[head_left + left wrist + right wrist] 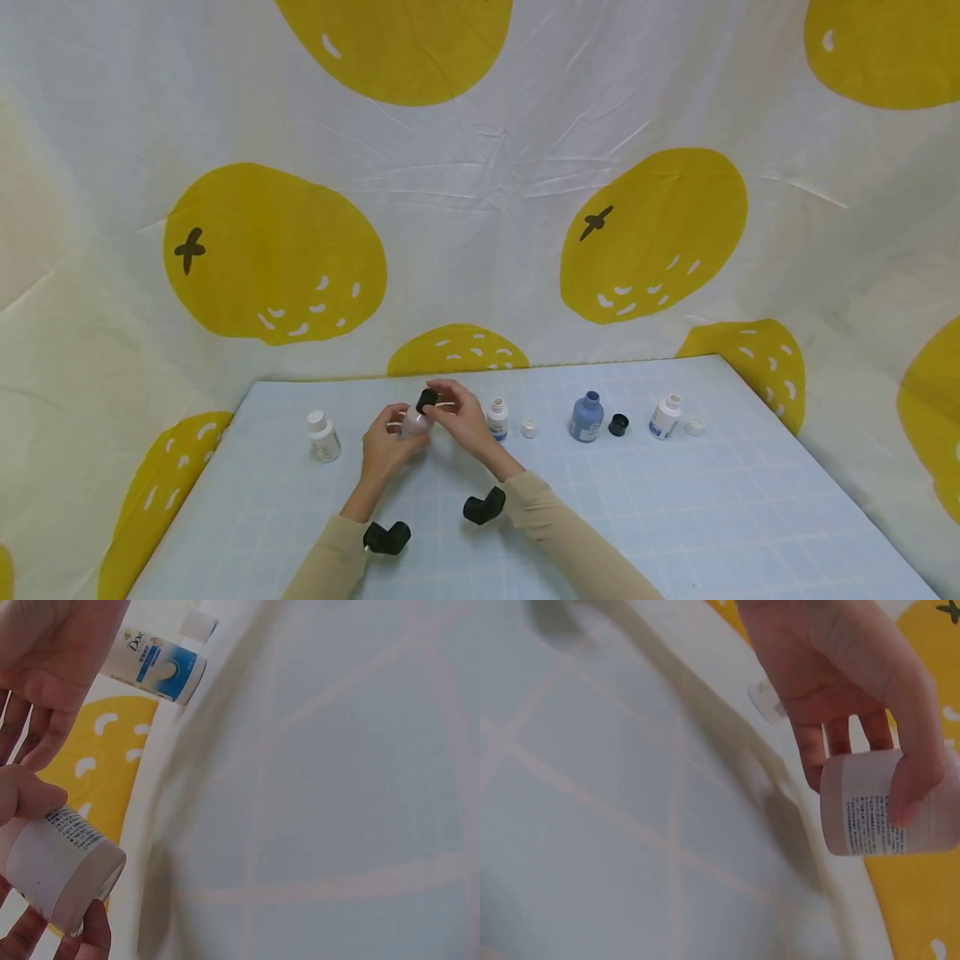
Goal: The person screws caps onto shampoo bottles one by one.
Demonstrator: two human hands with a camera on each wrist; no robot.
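Observation:
My left hand grips a small pale pink bottle, thumb on its printed label and fingers round its base. The bottle is tilted and held up off the table; its base shows in the left wrist view. At the bottle's top, my right hand pinches a black cap between thumb and fingers. The right wrist view shows my left hand round the bottle, while the cap lies outside that frame. Just right of my hands stands a white and blue Dove bottle with its white cap beside it.
A white bottle with its cap on stands at the left. Further right are an uncapped blue bottle, a black cap, an uncapped white bottle and a white cap. A patterned cloth hangs behind the table.

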